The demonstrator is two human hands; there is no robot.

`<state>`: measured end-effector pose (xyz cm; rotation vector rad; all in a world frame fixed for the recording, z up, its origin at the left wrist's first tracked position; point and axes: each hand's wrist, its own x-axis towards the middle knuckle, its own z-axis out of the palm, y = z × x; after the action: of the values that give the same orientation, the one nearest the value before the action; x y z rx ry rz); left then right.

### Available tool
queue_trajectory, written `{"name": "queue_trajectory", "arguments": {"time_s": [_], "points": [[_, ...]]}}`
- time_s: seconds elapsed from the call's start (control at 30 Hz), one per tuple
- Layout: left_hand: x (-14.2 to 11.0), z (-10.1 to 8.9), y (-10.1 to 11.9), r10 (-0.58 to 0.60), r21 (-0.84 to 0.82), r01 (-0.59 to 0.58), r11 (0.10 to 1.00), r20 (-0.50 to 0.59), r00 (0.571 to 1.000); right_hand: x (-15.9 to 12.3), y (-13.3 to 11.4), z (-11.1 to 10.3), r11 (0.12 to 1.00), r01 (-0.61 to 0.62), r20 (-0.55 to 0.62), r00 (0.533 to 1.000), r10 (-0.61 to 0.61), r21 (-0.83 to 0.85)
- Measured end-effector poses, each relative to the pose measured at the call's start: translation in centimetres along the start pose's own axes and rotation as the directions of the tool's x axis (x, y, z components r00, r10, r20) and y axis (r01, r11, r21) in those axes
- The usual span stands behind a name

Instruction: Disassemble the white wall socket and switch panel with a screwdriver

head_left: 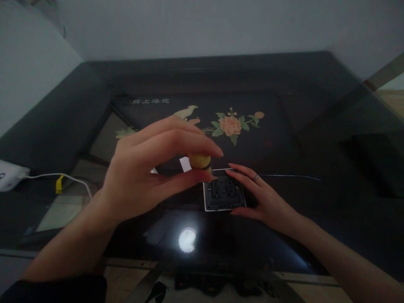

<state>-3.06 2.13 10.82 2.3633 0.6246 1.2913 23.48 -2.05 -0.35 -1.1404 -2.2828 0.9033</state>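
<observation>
My left hand (148, 168) is raised in the foreground, its thumb and fingers closed round a short, rounded yellow handle that looks like a screwdriver's (199, 161). The tip of that tool is hidden behind my thumb, so I cannot tell whether it touches anything. Just beyond it a wall switch or socket panel (223, 195) lies face down on the table, its black back with terminals and screws upward and a white rim showing. My right hand (260, 193), with a ring on one finger, grips the panel's right side between fingers and thumb.
The table (303, 235) has a dark glossy top with a flower-and-bird picture. Behind my left hand is a small white piece (185, 164). At the left, a white device (11, 176) has a white cable (59, 174) with a yellow tag. A dark flat object (378, 164) sits at the right.
</observation>
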Motion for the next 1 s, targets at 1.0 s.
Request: {"name": "queue_trajectory", "arguments": {"time_s": [1.0], "points": [[0.1, 0.5, 0.1, 0.04, 0.23, -0.051, 0.972, 0.052, 0.998, 0.1, 0.0, 0.0, 1.0, 0.011, 0.005, 1.0, -0.011, -0.022]]}}
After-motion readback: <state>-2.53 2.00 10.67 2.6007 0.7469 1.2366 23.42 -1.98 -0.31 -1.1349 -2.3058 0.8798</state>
